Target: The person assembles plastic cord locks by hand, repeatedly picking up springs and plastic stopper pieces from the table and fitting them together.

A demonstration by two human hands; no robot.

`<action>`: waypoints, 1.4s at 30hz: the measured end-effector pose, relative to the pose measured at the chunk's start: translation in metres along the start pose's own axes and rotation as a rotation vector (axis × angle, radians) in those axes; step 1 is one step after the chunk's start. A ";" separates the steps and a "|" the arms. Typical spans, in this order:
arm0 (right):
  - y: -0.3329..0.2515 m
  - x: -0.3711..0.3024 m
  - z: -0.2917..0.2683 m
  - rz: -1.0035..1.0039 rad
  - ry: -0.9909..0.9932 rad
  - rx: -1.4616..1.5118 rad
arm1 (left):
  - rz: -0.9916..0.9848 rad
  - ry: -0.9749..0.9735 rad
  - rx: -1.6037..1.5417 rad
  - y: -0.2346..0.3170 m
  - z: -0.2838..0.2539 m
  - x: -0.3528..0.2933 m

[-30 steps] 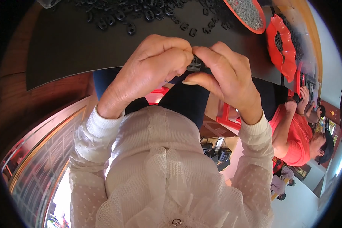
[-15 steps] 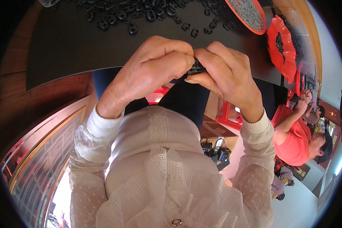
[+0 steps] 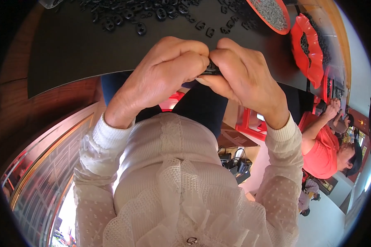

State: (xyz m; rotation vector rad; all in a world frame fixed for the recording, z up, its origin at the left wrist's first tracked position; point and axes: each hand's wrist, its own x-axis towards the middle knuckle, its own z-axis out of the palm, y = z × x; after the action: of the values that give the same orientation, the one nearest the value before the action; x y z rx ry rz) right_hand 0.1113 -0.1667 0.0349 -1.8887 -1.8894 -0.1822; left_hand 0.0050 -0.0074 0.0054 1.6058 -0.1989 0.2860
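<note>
Between my hands, just over the near edge of the dark table, is a small black plastic piece [image 3: 212, 69] that looks like a two-hole cord lock. My right hand [image 3: 247, 76] pinches it, the thumb pressed along its lower side and the bent index finger above. From the other side, my left hand [image 3: 165, 66] is closed with its fingertips against the piece. What else those left fingers may hold is hidden behind the knuckles. Beyond the hands, many similar black pieces [image 3: 141, 29] lie scattered and heaped on the tabletop [image 3: 82, 45].
At the far right stands an orange-red bowl [image 3: 287, 26] of small grey metal springs [image 3: 270, 14]. A red wavy-rimmed dish [image 3: 316, 53] holding small black parts is beside it. A person in a red shirt [image 3: 321, 154] sits to the right. Below is a cardboard box [image 3: 237, 138].
My right hand has tilted and its thumb has slid further in under the black piece, covering more of it. My left hand has shifted only slightly.
</note>
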 end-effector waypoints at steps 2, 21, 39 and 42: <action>0.002 0.000 0.001 -0.014 0.018 0.010 | -0.067 0.025 -0.068 0.002 0.001 0.001; 0.008 -0.004 0.007 -0.017 -0.038 -0.009 | 0.202 -0.034 0.049 -0.020 0.001 0.007; 0.004 -0.002 0.000 0.024 0.009 0.109 | -0.222 -0.038 -0.218 -0.002 -0.005 0.005; 0.002 -0.011 -0.004 0.082 0.029 0.113 | -0.195 -0.022 -0.200 0.001 -0.003 0.004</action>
State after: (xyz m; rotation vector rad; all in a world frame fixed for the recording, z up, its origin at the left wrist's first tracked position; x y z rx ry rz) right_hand 0.1132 -0.1778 0.0338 -1.8734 -1.7621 -0.0744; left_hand 0.0086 -0.0046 0.0081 1.4182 -0.0837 0.0939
